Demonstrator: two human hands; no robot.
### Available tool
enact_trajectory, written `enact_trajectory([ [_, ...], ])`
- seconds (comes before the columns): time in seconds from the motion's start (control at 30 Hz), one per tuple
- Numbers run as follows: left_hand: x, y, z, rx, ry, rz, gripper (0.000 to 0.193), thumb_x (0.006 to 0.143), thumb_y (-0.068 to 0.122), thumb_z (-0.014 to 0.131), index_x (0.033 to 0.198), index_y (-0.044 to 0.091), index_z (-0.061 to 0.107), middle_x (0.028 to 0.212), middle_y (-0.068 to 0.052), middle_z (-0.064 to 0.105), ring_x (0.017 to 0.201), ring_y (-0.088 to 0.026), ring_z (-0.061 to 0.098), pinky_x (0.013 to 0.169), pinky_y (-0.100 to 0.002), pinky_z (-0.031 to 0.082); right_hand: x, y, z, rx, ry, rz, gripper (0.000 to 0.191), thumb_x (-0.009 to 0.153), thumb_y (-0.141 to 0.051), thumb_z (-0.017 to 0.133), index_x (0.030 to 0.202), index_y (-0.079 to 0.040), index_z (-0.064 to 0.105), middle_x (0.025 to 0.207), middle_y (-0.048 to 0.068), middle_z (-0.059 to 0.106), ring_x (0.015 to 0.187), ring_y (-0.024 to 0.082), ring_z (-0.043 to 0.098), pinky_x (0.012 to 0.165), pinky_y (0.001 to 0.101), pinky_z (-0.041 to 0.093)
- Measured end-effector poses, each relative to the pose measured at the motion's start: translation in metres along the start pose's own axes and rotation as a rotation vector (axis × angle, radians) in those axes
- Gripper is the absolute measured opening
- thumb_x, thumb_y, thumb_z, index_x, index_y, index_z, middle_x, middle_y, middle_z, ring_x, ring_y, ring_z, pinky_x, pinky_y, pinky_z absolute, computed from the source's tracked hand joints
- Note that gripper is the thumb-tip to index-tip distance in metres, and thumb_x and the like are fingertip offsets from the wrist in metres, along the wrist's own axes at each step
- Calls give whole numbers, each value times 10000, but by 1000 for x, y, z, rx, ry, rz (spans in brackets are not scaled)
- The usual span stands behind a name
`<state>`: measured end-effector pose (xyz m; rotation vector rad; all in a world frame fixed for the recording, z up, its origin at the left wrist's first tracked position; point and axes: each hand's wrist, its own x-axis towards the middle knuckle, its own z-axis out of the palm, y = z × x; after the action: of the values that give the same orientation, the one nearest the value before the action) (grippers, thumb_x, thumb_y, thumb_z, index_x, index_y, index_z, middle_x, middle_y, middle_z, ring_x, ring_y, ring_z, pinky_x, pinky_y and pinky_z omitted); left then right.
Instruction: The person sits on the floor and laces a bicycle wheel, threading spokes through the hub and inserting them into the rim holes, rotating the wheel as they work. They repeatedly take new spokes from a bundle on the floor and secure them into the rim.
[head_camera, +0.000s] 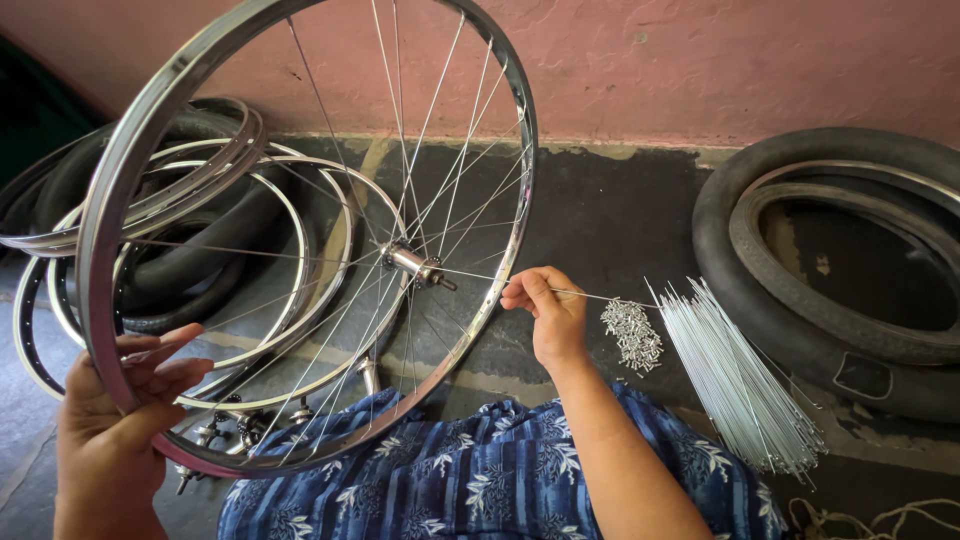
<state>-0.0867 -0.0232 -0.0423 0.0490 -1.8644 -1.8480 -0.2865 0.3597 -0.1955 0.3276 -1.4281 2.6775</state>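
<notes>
Your left hand (115, 420) holds the chrome wheel rim (140, 130) at its near left edge: the thumb lies over the outer face and the fingers curl through from the inside, so the grip is closed around the metal. The wheel stands tilted upright over your lap, its hub (415, 265) near the middle of the view, with thin spokes fanning out to the rim.

Your right hand (545, 310) sits just right of the rim. Its thumb and forefinger are pinched narrowly on a single loose spoke (600, 296), which runs from the fingertips out to the right; the other fingers are folded in. The hand is beside the rim, and you cannot tell whether it touches it.

On the floor to the right lies a small heap of spoke nipples (632, 335), and just beyond it a fanned bundle of bare spokes (740, 385). Further right a black tyre (730, 290) lies flat against the pink wall (700, 60). On the far left, behind the wheel, spare rims (200, 170) and tyres are stacked. A blue patterned cloth (480, 480) covers your lap.
</notes>
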Motion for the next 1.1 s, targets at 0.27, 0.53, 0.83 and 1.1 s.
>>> enact_trajectory([
  [0.27, -1, 3, 5, -14, -12, -16, 678, 667, -225, 470, 1306, -14, 548, 1343, -307, 628, 1153, -313, 701, 1000, -408, 549, 5, 7, 5, 77, -31, 79, 242, 1054, -197, 613, 1013, 31, 682, 935, 131, 719, 821, 206, 704, 801, 336, 593],
  [0.53, -5, 4, 10, 46, -5, -54, 707, 648, -224, 478, 1312, 10, 545, 1388, -294, 636, 1117, -276, 698, 1002, -402, 534, 3, 14, 20, 332, -146, 217, 197, 1067, -233, 491, 1167, -76, 557, 1096, 137, 711, 1018, 214, 687, 1001, 410, 546],
  [0.83, -8, 11, 20, 81, 11, -80, 685, 658, -227, 468, 1296, 14, 533, 1394, -288, 630, 1104, -257, 706, 980, -392, 539, 6, 33, 15, 257, 109, 145, 104, 1022, -161, 625, 1047, -60, 618, 1021, 93, 699, 918, 170, 669, 900, 358, 583],
  [1.1, -29, 21, 44, 124, -4, -132, 691, 639, -243, 498, 1281, 14, 493, 1458, -264, 600, 1073, -267, 705, 875, -390, 554, 24, 44, 28, 141, 79, 221, 93, 998, -146, 660, 1007, -53, 649, 1015, 74, 706, 918, 143, 670, 844, 322, 591],
])
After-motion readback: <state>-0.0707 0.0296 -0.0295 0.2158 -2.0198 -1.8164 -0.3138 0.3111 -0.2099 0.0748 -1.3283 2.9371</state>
